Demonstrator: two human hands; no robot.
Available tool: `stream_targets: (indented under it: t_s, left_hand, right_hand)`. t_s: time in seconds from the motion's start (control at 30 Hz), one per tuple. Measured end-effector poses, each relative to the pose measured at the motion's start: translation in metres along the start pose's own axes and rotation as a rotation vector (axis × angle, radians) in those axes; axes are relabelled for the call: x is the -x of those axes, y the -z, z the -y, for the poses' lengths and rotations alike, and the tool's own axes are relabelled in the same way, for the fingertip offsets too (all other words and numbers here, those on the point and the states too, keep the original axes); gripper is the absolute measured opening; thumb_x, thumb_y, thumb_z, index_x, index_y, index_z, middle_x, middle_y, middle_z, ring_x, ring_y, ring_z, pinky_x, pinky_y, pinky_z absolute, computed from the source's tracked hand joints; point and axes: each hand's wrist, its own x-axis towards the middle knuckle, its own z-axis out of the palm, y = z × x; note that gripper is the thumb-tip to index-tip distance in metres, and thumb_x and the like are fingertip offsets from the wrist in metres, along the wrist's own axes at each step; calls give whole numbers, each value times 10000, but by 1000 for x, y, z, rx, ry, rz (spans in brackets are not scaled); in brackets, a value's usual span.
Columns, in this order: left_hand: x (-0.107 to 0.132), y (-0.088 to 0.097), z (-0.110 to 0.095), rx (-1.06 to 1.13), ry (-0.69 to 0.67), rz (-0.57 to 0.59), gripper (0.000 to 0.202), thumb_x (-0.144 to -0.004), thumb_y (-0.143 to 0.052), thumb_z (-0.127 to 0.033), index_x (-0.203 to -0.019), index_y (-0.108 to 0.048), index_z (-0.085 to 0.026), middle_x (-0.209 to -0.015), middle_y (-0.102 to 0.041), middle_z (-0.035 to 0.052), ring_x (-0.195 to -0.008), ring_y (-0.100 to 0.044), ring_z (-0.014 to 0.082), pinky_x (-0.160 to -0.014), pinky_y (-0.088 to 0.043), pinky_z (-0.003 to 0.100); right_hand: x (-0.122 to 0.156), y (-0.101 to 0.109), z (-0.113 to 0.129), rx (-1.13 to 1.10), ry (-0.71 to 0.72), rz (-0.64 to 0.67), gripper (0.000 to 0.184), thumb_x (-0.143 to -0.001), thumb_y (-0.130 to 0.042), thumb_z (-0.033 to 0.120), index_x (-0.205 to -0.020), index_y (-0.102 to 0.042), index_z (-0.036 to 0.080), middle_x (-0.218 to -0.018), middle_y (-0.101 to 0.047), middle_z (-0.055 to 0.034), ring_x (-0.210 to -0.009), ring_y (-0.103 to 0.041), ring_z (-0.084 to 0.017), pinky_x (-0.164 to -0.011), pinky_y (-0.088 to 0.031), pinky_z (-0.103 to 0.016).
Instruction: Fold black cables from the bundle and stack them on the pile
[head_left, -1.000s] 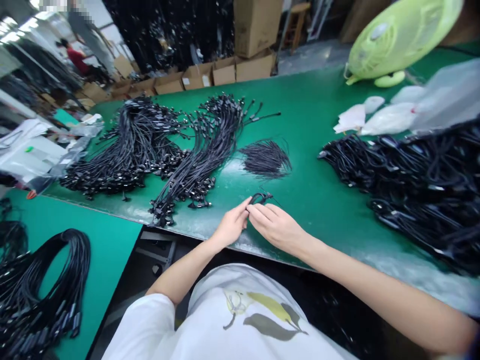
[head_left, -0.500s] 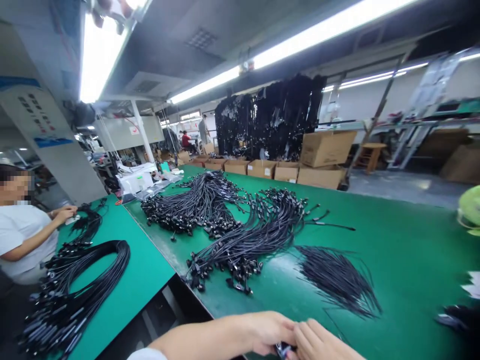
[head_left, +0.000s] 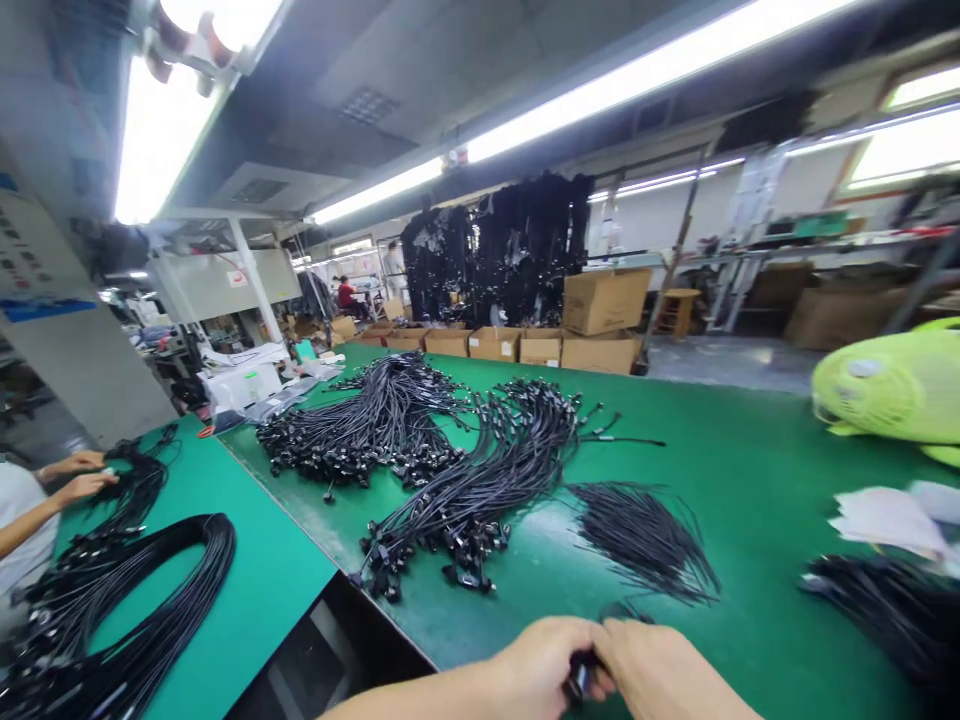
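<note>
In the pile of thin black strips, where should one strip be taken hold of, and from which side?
I would probably pinch one end where the pile of thin black strips fans out at its near right, coming from that side with the right hand: the strips lie roughly parallel, and loose ends stick out there.

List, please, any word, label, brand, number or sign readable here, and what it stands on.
No readable text.
Pillar: characters too blurred.
Sign on pale board: too small.
Upper cardboard box: print too faint.
White labels on lower boxes: too small.
Held black cable: no lettering discernible.
</note>
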Motion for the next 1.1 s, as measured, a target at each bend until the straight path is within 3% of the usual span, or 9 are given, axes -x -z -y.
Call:
stream_targets:
  t_s: [0.13, 0.3, 0.4, 0.53, 0.7, 0.8, 0.9, 1.03, 1.1]
  left_hand:
    - [4, -9, -15, 198, -84, -160, 308, -693, -707, -438, -675, -631, -140, -659, -593, 28, -627, -506, 137, -636, -401, 269]
    - [20, -6, -40, -3, -376, 154, 246, -722, -687, -298, -921, -721, -158, -981, -628, 79, -945, -546, 209, -877, -407, 319]
    - [30, 2, -52, -365, -479, 212, 218, -730, -561, -166, -824, -755, -195, -1003, -562, 70, -1010, -491, 229, -932, -369, 360]
    - [38, 8, -46, -927, -623, 168, 342, -813, -453, -140, -784, -774, -255, -895, -509, 58, -954, -453, 225, -928, -332, 388]
    - [31, 7, -23, -671, -377, 127, 203, -795, -559, -255, -795, -754, -201, -804, -515, 37, -821, -487, 194, -814, -385, 334]
    - [28, 9, -27, -293, -195, 64, 245, -752, -633, -380, -805, -726, -159, -772, -575, 45, -755, -492, 179, -764, -409, 309]
    - [35, 9, -43, -194, -154, 107, 417, -791, -564, -525, -706, -696, -138, -724, -563, 47, -639, -448, 142, -661, -409, 287]
    - [49, 6, -49, -707, -386, 250, 430, -880, -499, -464, -660, -705, -157, -766, -537, 48, -725, -511, 162, -718, -420, 302]
    - [49, 6, -41, -896, -505, 176, 276, -859, -561, -394, -825, -730, -178, -867, -573, 59, -836, -546, 190, -804, -434, 328]
  right_hand:
    - [-17, 11, 3, -173, -315, 42, 295, -860, -372, 130, -642, -553, 212, -606, -630, -11, -525, -597, -162, -511, -372, -265]
    - [-26, 27, 9, -657, -690, 31, 402, -936, -330, 386, -637, -521, 199, -674, -623, -18, -654, -588, -178, -606, -424, -273]
    - [-20, 32, 2, -834, -709, 112, 410, -921, -369, 392, -590, -483, 179, -611, -564, -2, -626, -528, -149, -596, -376, -251]
    - [-7, 34, 1, -466, -704, 90, 353, -937, -375, 280, -627, -509, 175, -642, -569, -3, -628, -498, -134, -600, -322, -249]
    - [-4, 33, 26, -131, -492, -90, 266, -919, -385, 175, -748, -589, 174, -724, -617, -53, -684, -531, -157, -638, -351, -269]
    - [-8, 31, 39, -369, -462, 35, 231, -895, -426, 173, -744, -602, 170, -755, -644, -31, -694, -535, -137, -657, -358, -250]
    - [-8, 29, 36, -781, -537, 205, 247, -872, -459, 229, -665, -576, 162, -699, -609, 8, -667, -514, -114, -647, -344, -230]
    - [-3, 26, 15, -1180, -766, 251, 252, -778, -507, 266, -552, -509, 154, -564, -491, 27, -585, -434, -98, -590, -309, -227]
    - [-2, 26, 9, -1203, -860, 180, 252, -761, -508, 280, -541, -496, 156, -552, -472, 27, -590, -420, -100, -600, -309, -231]
